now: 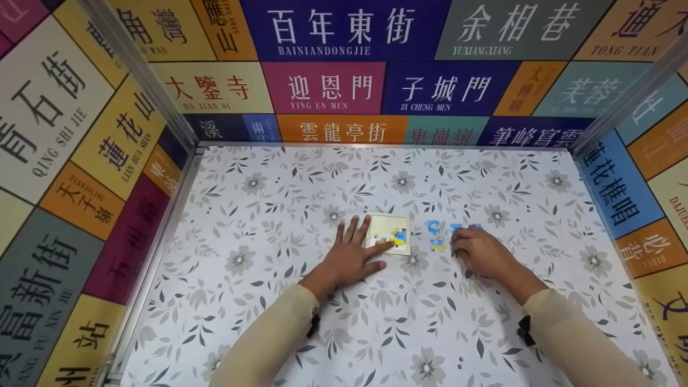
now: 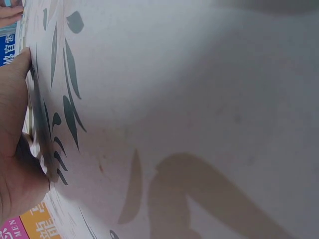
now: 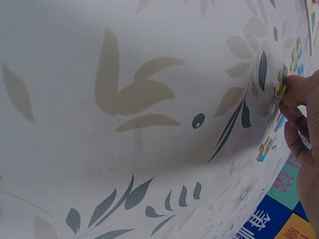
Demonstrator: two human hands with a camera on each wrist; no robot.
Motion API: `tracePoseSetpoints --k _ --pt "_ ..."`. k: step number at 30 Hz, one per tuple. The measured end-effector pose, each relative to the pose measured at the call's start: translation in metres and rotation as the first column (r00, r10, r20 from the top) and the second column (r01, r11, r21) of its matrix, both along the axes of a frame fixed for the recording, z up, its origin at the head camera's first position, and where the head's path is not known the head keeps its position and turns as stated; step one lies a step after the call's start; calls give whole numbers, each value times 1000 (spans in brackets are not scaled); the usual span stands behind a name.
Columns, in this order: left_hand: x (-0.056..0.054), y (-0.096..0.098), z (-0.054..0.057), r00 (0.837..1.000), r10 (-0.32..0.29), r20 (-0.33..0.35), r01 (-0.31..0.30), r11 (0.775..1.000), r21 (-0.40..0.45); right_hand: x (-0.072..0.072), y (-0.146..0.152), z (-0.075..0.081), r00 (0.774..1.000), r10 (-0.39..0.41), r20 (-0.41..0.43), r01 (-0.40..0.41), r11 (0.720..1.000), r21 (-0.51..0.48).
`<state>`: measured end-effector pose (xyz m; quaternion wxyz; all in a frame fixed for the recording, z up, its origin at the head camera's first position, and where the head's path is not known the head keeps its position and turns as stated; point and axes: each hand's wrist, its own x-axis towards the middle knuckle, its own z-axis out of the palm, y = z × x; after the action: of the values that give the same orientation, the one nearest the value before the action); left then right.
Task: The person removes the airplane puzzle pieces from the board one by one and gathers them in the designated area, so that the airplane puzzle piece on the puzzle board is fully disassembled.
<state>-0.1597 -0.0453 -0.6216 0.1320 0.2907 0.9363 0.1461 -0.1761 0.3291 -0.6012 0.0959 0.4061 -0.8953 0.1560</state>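
Note:
A small pale jigsaw puzzle tray lies mid-table, with yellow and blue pieces along its lower part. My left hand is spread flat beside it, its fingers straight, with the index finger reaching over the fitted pieces and other fingertips at the tray's left edge. To the right, my right hand bends over some loose blue pieces. In the right wrist view its thumb and finger pinch a yellowish puzzle piece low over the table. Another loose piece lies near those fingers. The left wrist view shows the left hand only at its edge.
Between tray and right hand lie loose blue and yellow pieces. A floral cloth covers the table. Panels with printed street names wall it in at the back and both sides.

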Motion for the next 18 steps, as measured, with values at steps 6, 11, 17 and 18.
tracePoseSetpoints --k 6,11,17,18 --pt "0 0 -1 1000 -2 3 2 1000 4 -1 1 -1 1000 6 -13 -6 1000 7" --pt "-1 0 -1 1000 -1 -3 1 1000 3 -3 -2 2 1000 18 -24 -19 999 -37" --pt "-1 0 0 1000 -2 -2 2 1000 -2 -8 -13 6 1000 18 -9 -19 997 -72" --pt "-1 0 0 1000 -2 0 2 1000 -2 -9 -16 7 1000 14 8 -14 997 -72"
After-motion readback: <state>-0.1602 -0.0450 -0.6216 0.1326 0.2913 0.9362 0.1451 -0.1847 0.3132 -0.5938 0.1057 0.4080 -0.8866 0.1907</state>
